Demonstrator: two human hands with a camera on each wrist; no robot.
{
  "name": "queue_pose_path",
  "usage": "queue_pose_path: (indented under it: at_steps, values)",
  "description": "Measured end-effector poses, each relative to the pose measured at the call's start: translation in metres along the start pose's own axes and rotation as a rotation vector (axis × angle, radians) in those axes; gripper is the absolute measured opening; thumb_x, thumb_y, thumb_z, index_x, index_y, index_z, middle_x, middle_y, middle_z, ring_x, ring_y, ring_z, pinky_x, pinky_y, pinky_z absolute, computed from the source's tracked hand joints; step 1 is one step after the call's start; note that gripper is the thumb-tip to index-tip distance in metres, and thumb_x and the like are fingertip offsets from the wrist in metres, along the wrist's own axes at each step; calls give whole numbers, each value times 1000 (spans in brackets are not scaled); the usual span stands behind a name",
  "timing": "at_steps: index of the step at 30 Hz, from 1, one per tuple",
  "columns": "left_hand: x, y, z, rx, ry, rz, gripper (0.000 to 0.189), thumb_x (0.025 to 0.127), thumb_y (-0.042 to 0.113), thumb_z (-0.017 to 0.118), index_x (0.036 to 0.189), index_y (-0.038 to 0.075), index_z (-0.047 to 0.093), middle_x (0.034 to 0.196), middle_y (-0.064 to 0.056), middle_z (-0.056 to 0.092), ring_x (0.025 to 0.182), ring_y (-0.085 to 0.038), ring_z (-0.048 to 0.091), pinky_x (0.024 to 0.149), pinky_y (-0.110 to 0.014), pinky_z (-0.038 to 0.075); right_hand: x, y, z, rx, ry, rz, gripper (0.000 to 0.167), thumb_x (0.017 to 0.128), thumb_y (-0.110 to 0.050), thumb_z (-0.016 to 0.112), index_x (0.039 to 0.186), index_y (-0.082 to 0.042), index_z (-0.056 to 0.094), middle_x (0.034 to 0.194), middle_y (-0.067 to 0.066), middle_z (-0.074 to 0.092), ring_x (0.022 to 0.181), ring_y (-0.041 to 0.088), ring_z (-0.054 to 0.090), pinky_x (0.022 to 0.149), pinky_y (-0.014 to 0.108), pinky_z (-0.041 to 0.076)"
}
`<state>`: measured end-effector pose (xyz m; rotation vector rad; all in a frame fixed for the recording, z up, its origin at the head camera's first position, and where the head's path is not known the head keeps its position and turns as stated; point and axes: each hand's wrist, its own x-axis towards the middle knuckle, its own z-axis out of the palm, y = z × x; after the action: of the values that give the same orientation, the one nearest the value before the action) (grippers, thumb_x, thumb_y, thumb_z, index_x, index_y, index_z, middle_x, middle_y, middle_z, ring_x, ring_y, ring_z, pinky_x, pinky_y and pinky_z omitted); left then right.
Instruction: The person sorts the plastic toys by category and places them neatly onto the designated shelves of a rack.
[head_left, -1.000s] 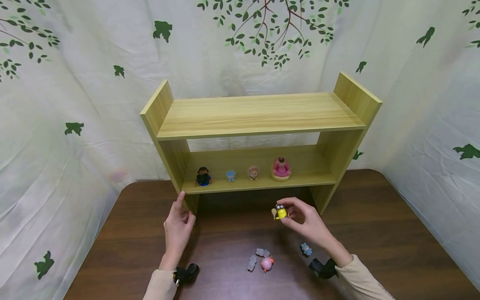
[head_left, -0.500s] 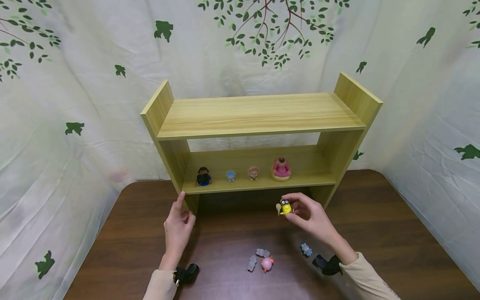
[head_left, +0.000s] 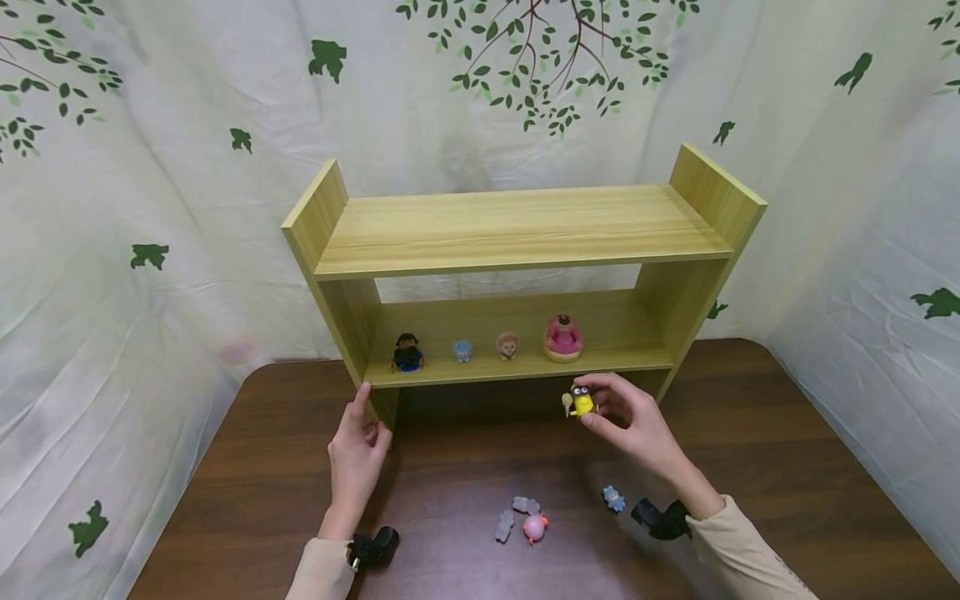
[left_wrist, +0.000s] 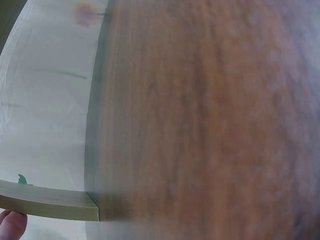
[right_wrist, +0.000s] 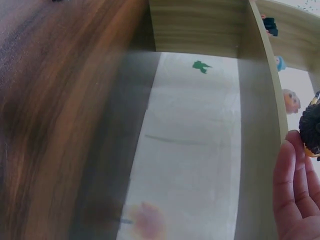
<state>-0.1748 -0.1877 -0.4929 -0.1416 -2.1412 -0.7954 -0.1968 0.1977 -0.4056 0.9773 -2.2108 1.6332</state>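
Observation:
My right hand point(head_left: 632, 417) pinches a small yellow Minion figurine point(head_left: 581, 401) in front of the wooden shelf's point(head_left: 517, 377) middle board. In the right wrist view the figurine's dark, textured underside point(right_wrist: 311, 129) shows beside my fingers point(right_wrist: 284, 175). The index finger of my left hand point(head_left: 358, 450) is extended to the left end of that board. In the left wrist view a fingertip point(left_wrist: 13, 225) lies against a wooden panel point(left_wrist: 55, 204). On the middle board stand a dark-haired figurine point(head_left: 407, 353), a small blue one point(head_left: 462, 352), a pinkish round-headed one point(head_left: 507, 346) and a pink bear point(head_left: 562, 338).
On the brown table point(head_left: 255, 483) lie two grey figurines, one point(head_left: 504, 526) beside a pink round toy point(head_left: 535, 527) and the other point(head_left: 526, 505) behind it. A blue figurine point(head_left: 613, 498) lies near my right wrist. A white leaf-printed curtain point(head_left: 187, 208) surrounds the table.
My right hand has moved right and a little toward the shelf, carrying the Minion figurine. The left hand has stayed at the shelf's left side.

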Motion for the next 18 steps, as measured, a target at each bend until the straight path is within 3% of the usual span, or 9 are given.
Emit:
queue_pose_path:
  at_steps: [13,18]
  values:
    - [1,1,-1,2,-7,-5,86,71,-19,62,144,20,40,85,-9,54,66,-20,62,53,-33,54,6,-4,-10,23,35,-6,43,79,14,66,121,2,59,105,16,62,87,13,59,75,19,51]
    - [0,1,-2,-2,-6,-2,86,71,-20,62,144,20,40,85,-9,54,66,-20,62,53,-36,54,9,-4,-14,28,62,-23,44,79,17,65,120,4,58,106,16,61,86,13,59,74,19,50]
